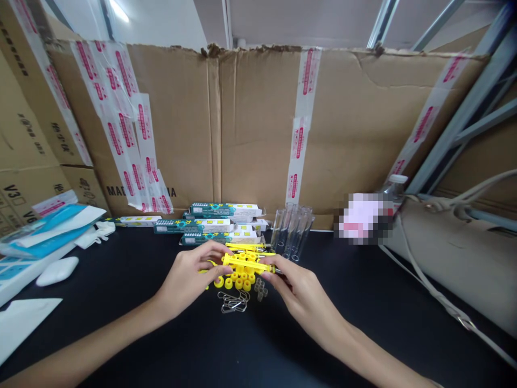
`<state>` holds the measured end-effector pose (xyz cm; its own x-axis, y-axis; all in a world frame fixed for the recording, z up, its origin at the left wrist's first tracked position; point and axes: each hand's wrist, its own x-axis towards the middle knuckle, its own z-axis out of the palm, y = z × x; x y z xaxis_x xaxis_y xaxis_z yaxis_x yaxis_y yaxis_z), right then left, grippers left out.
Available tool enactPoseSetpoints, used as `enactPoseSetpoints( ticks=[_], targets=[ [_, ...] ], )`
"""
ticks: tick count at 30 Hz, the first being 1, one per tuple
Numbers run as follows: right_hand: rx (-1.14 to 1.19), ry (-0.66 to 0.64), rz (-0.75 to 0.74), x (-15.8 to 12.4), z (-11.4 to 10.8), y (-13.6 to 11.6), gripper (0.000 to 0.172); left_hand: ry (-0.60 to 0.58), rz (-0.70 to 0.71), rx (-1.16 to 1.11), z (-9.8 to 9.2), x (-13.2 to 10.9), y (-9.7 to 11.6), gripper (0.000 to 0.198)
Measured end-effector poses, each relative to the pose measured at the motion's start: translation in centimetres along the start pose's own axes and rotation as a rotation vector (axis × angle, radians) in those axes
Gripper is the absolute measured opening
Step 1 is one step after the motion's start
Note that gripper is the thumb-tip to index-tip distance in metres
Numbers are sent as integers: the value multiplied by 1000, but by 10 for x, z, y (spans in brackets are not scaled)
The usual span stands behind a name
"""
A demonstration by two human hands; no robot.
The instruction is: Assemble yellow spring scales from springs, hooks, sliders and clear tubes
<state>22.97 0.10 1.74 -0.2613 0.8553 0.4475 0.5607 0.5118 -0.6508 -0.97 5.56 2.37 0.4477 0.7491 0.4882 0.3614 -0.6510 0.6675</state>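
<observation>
A slim yellow plastic spring-scale insert (248, 264) with a metal end is held level between my hands. My left hand (188, 277) pinches its wider left end between thumb and fingers. At the metal end, my right hand (299, 283) grips it with the fingertips, partly hiding that end. Beneath and behind lie more yellow inserts (246, 247) and a cluster of small yellow caps (238, 283). Nearer me are several metal wire hooks (235, 303) and a few small clear pieces (261, 290).
Clear tubes (291, 234) stand behind my right hand, beside stacked narrow boxes (218, 226). A tall cardboard sheet (258, 134) closes the back. To the left are a white case (57, 270) and blue-white packets (60, 229); a bottle (393, 188) and beige bag (456, 253) are right.
</observation>
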Motion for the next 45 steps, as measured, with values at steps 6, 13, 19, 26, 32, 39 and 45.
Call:
enactPoseSetpoints(
  ticks=[6, 13, 19, 26, 32, 39, 45],
  targets=[
    [-59, -101, -50, -5, -7, -10, 15, -49, 328, 317, -1, -12, -5, 23],
    [-144, -57, -139, -8, -1, -12, 25, -134, 429, 413, 0, -8, 2, 33],
    [-327, 39, -242, -9, 8, -13, 26, -130, 215, 261, 0, -6, 9, 36],
    [-602, 260, -209, -2, -14, 10, 23, 35, -87, 105, -36, 18, -36, 42],
    [-563, 225, -135, 3, -17, 14, 22, -66, -113, 163, -54, 26, -47, 28],
    [-518, 205, -117, 1, -16, 14, 19, -160, -69, 245, -49, 21, -48, 22],
    [-499, 189, -118, 0, -15, 13, 18, -216, -11, 260, -26, 16, -49, 20]
  ],
)
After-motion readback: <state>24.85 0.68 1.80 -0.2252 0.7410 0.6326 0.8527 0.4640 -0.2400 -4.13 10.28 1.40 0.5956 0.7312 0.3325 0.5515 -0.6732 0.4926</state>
